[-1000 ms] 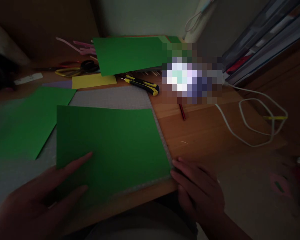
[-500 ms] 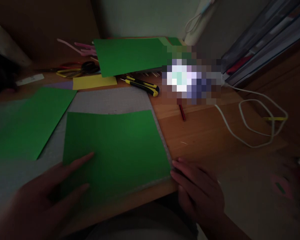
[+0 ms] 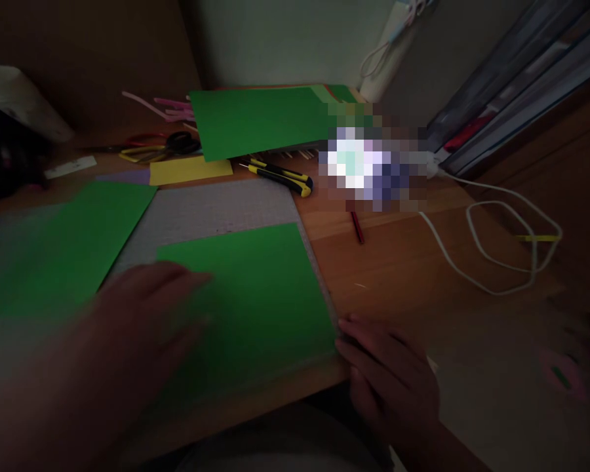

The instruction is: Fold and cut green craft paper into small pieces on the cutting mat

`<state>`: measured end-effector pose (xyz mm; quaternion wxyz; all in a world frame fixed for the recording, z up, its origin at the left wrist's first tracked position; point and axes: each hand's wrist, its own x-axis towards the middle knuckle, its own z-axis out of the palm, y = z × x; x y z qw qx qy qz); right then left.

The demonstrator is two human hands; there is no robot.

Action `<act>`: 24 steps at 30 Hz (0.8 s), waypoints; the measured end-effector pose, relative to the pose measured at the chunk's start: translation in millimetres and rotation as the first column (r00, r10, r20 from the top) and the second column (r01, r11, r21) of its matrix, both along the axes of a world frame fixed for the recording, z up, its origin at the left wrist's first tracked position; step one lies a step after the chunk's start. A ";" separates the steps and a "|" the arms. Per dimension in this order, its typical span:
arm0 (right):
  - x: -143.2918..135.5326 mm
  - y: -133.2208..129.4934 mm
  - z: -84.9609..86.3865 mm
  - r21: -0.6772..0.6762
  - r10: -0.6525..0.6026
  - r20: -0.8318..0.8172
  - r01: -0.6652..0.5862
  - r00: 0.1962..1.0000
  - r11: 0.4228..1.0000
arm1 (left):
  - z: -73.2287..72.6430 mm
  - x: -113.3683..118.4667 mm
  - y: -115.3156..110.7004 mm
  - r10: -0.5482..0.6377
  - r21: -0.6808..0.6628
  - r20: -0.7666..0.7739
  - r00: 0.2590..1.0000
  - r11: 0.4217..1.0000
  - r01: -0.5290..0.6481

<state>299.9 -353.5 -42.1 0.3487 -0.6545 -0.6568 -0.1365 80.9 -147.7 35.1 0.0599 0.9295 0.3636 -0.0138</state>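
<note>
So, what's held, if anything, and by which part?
Unclear whether the nearest green sheet is held: right hand at near right corner, blurred left hand over left side.

Crowded back edge on a wooden desk point(image 3: 388, 262)

A black-and-yellow utility knife point(image 3: 285, 178) lies with its tip near a strip of yellow paper point(image 3: 191, 171). Behind that paper sit black-handled scissors point(image 3: 174, 144) and, farther back, pink strips point(image 3: 179, 113). A red-and-black pencil point(image 3: 357, 227) lies right of the knife. A white cable point(image 3: 496, 292) loops rightward, meeting a thin yellow strip point(image 3: 545, 238).
</note>
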 end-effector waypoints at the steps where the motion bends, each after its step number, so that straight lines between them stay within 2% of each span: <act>1: 0.0 -0.1 -0.3 0.002 -0.002 0.006 0.002 1.000 1.000 | 0.6 15.5 -1.8 -0.149 -0.008 0.029 0.988 0.989 0.150; 2: -0.1 -0.1 -0.7 0.002 -0.006 0.013 0.006 1.000 1.000 | -0.3 30.6 -2.6 -0.274 -0.063 0.039 0.961 0.959 0.276; 4: -0.5 0.0 -1.4 0.005 -0.017 0.019 0.017 1.000 1.000 | -5.3 57.3 -0.1 -0.362 -0.158 0.039 0.931 0.918 0.363; 7: -1.2 1.0 -2.0 0.025 -0.034 0.014 0.034 0.999 0.999 | -14.1 89.0 11.5 -0.353 -0.110 0.061 0.934 0.927 0.358; 10: -1.2 2.4 -1.5 0.037 -0.039 0.017 0.038 0.999 0.999 | -16.4 115.7 23.9 -0.369 -0.067 0.066 0.927 0.925 0.373; 14: -0.4 3.4 0.0 0.035 -0.047 0.039 0.046 0.998 0.998 | -8.4 148.0 36.1 -0.215 -0.029 -0.020 0.976 0.976 0.215; 17: -0.4 3.0 0.0 0.032 -0.053 0.042 0.051 0.998 0.998 | -2.2 164.2 45.8 -0.156 -0.136 -0.112 0.981 0.981 0.141; 24: -0.3 3.7 -0.7 0.027 -0.056 0.034 0.055 0.998 0.998 | -6.4 168.5 62.5 -0.209 -0.250 -0.113 0.971 0.952 0.175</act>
